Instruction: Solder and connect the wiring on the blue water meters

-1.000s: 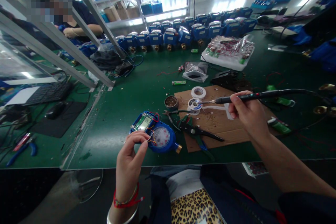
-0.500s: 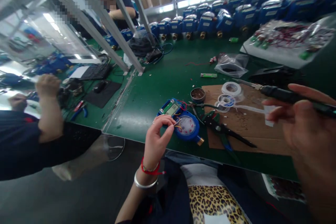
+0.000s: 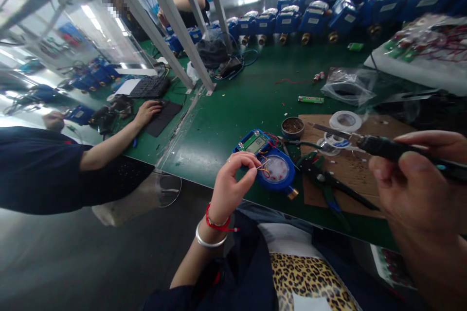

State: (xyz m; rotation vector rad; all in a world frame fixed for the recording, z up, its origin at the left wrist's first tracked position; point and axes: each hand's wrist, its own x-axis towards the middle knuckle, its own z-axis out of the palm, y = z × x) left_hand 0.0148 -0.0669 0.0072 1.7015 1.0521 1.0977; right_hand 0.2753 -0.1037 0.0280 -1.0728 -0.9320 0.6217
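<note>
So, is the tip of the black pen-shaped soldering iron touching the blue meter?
No, the right hand holds the soldering iron with its tip above the brown cardboard sheet, apart from the blue meter.

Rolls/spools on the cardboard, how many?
2 visible on the cardboard: a white tape roll near its far edge, and a solder spool just nearer, partly behind the soldering iron. The right hand covers some cardboard; more may be hidden.

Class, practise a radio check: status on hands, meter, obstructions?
Left hand pinching thin wires at blue meter. Right hand holding soldering iron, tip clear. Meter display showing digits. Hand tool close alongside.
</note>
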